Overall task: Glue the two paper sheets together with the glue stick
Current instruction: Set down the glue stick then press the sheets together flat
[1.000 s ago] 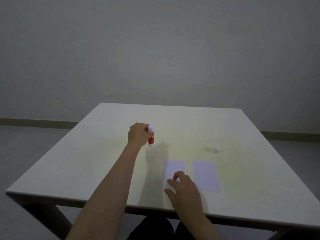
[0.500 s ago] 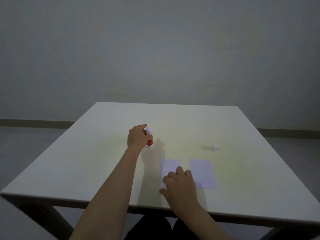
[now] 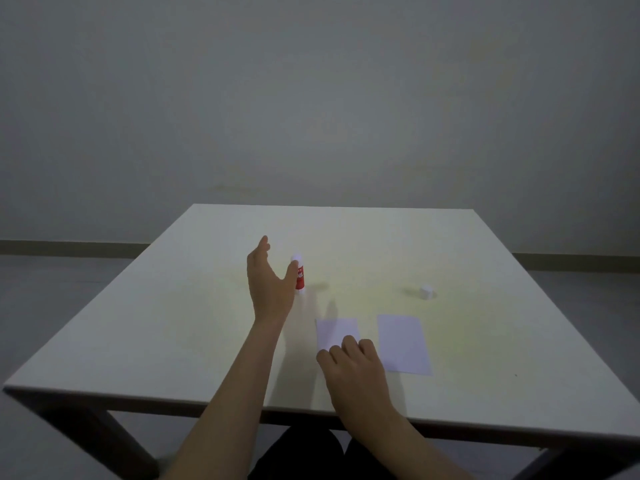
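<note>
Left hand (image 3: 268,285) raised with fingers spread; right hand (image 3: 356,370) rests palm-down, fingers curled

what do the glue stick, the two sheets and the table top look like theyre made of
Glue stick: likely plastic, a glossy red tube with white ends. Left sheet and right sheet: thin matte paper, pale, lying flat. Table: smooth off-white top, perhaps laminate or painted board; the dim light leaves it open.

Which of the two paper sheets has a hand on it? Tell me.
The left paper sheet, nearer the glue stick. The right hand rests its fingers on its near end. The right paper sheet lies bare, touched by neither hand.
</note>
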A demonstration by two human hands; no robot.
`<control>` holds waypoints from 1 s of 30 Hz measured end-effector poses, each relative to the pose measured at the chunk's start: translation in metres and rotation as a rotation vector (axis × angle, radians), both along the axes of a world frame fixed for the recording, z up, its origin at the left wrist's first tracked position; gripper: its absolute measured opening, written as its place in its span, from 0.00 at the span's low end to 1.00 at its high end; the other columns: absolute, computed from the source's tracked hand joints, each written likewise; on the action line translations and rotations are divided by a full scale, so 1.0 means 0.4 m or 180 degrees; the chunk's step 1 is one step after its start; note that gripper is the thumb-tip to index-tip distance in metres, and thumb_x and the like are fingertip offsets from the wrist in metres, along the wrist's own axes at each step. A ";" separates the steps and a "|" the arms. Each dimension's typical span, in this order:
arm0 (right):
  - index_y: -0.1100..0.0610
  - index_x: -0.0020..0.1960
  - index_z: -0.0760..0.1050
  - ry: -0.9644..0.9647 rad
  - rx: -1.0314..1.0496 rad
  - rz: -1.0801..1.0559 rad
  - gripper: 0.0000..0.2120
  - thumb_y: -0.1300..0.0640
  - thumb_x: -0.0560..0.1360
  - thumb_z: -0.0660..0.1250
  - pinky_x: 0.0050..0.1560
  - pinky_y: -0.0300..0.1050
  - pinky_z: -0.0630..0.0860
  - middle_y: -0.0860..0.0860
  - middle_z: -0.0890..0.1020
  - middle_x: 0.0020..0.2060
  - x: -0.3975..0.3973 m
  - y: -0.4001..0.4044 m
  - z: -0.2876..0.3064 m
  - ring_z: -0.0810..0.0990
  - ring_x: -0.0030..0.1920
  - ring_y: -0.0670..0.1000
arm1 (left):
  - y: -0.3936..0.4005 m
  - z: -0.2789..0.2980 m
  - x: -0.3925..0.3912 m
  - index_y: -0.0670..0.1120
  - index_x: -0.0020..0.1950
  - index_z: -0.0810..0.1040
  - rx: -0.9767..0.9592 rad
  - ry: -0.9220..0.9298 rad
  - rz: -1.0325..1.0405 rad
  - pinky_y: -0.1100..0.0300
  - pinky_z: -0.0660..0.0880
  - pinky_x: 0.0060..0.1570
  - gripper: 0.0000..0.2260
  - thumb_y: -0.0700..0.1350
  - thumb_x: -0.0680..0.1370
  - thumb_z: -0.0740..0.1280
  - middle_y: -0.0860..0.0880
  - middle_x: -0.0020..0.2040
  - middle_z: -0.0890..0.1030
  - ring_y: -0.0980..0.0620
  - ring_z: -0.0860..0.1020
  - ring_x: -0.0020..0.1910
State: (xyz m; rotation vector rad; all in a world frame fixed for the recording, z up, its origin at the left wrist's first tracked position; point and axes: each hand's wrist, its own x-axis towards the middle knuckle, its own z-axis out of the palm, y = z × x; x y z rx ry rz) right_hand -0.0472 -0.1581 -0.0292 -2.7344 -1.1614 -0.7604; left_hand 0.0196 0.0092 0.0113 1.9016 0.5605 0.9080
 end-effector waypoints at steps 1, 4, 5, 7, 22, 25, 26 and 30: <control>0.53 0.28 0.74 -0.0067 0.0017 0.0050 0.10 0.68 0.53 0.65 0.29 0.39 0.69 0.48 0.71 0.19 0.002 -0.001 -0.001 0.70 0.24 0.50 | -0.013 0.001 -0.016 0.47 0.70 0.66 -0.0055 -0.0128 -0.0005 0.62 0.71 0.55 0.25 0.48 0.75 0.69 0.49 0.62 0.75 0.55 0.75 0.57; 0.53 0.39 0.81 -0.0109 0.0453 0.0050 0.13 0.65 0.57 0.73 0.38 0.41 0.74 0.47 0.77 0.23 0.018 -0.013 0.007 0.75 0.27 0.51 | -0.045 -0.008 -0.057 0.49 0.56 0.77 -0.0320 -0.0247 -0.0370 0.74 0.72 0.40 0.08 0.44 0.77 0.65 0.54 0.45 0.81 0.66 0.79 0.39; 0.52 0.43 0.82 -0.0064 0.0781 -0.0050 0.13 0.64 0.60 0.74 0.42 0.44 0.73 0.47 0.80 0.26 0.028 -0.019 0.017 0.77 0.29 0.51 | -0.053 -0.014 -0.068 0.48 0.51 0.78 -0.0418 -0.0141 -0.0533 0.73 0.73 0.37 0.05 0.41 0.77 0.64 0.53 0.41 0.82 0.66 0.79 0.34; 0.52 0.47 0.81 0.0263 0.1689 -0.0282 0.10 0.62 0.67 0.72 0.47 0.44 0.67 0.46 0.83 0.32 0.054 -0.036 0.048 0.80 0.33 0.48 | -0.072 -0.023 -0.085 0.44 0.45 0.81 -0.0620 0.0262 -0.0839 0.68 0.73 0.34 0.06 0.40 0.77 0.64 0.49 0.36 0.83 0.61 0.80 0.29; 0.57 0.45 0.82 0.3223 0.5207 -0.0743 0.07 0.58 0.76 0.65 0.37 0.40 0.75 0.49 0.86 0.36 0.102 -0.151 0.112 0.82 0.30 0.45 | -0.205 0.015 -0.097 0.46 0.37 0.82 -0.1915 0.0655 -0.1428 0.61 0.75 0.37 0.06 0.40 0.74 0.69 0.51 0.35 0.86 0.53 0.85 0.35; 0.56 0.42 0.83 0.2963 0.4738 -0.0794 0.05 0.57 0.74 0.68 0.35 0.39 0.75 0.46 0.85 0.32 0.111 -0.178 0.122 0.81 0.28 0.44 | -0.206 0.025 -0.088 0.45 0.36 0.81 -0.1653 0.0620 -0.1393 0.61 0.74 0.37 0.06 0.40 0.73 0.69 0.50 0.37 0.86 0.52 0.85 0.36; 0.57 0.42 0.83 0.2893 0.4558 -0.0799 0.04 0.59 0.73 0.69 0.35 0.39 0.74 0.47 0.84 0.31 0.113 -0.187 0.124 0.80 0.27 0.43 | -0.206 0.028 -0.086 0.45 0.36 0.81 -0.1579 0.0622 -0.1398 0.61 0.74 0.37 0.06 0.40 0.73 0.69 0.51 0.37 0.86 0.53 0.85 0.36; 0.58 0.38 0.82 0.3093 0.4128 -0.0659 0.05 0.63 0.72 0.69 0.28 0.34 0.73 0.51 0.83 0.28 0.116 -0.224 0.118 0.77 0.24 0.44 | -0.211 0.031 -0.072 0.47 0.36 0.81 -0.1463 0.0663 -0.1380 0.62 0.74 0.37 0.06 0.41 0.73 0.69 0.54 0.35 0.85 0.58 0.84 0.33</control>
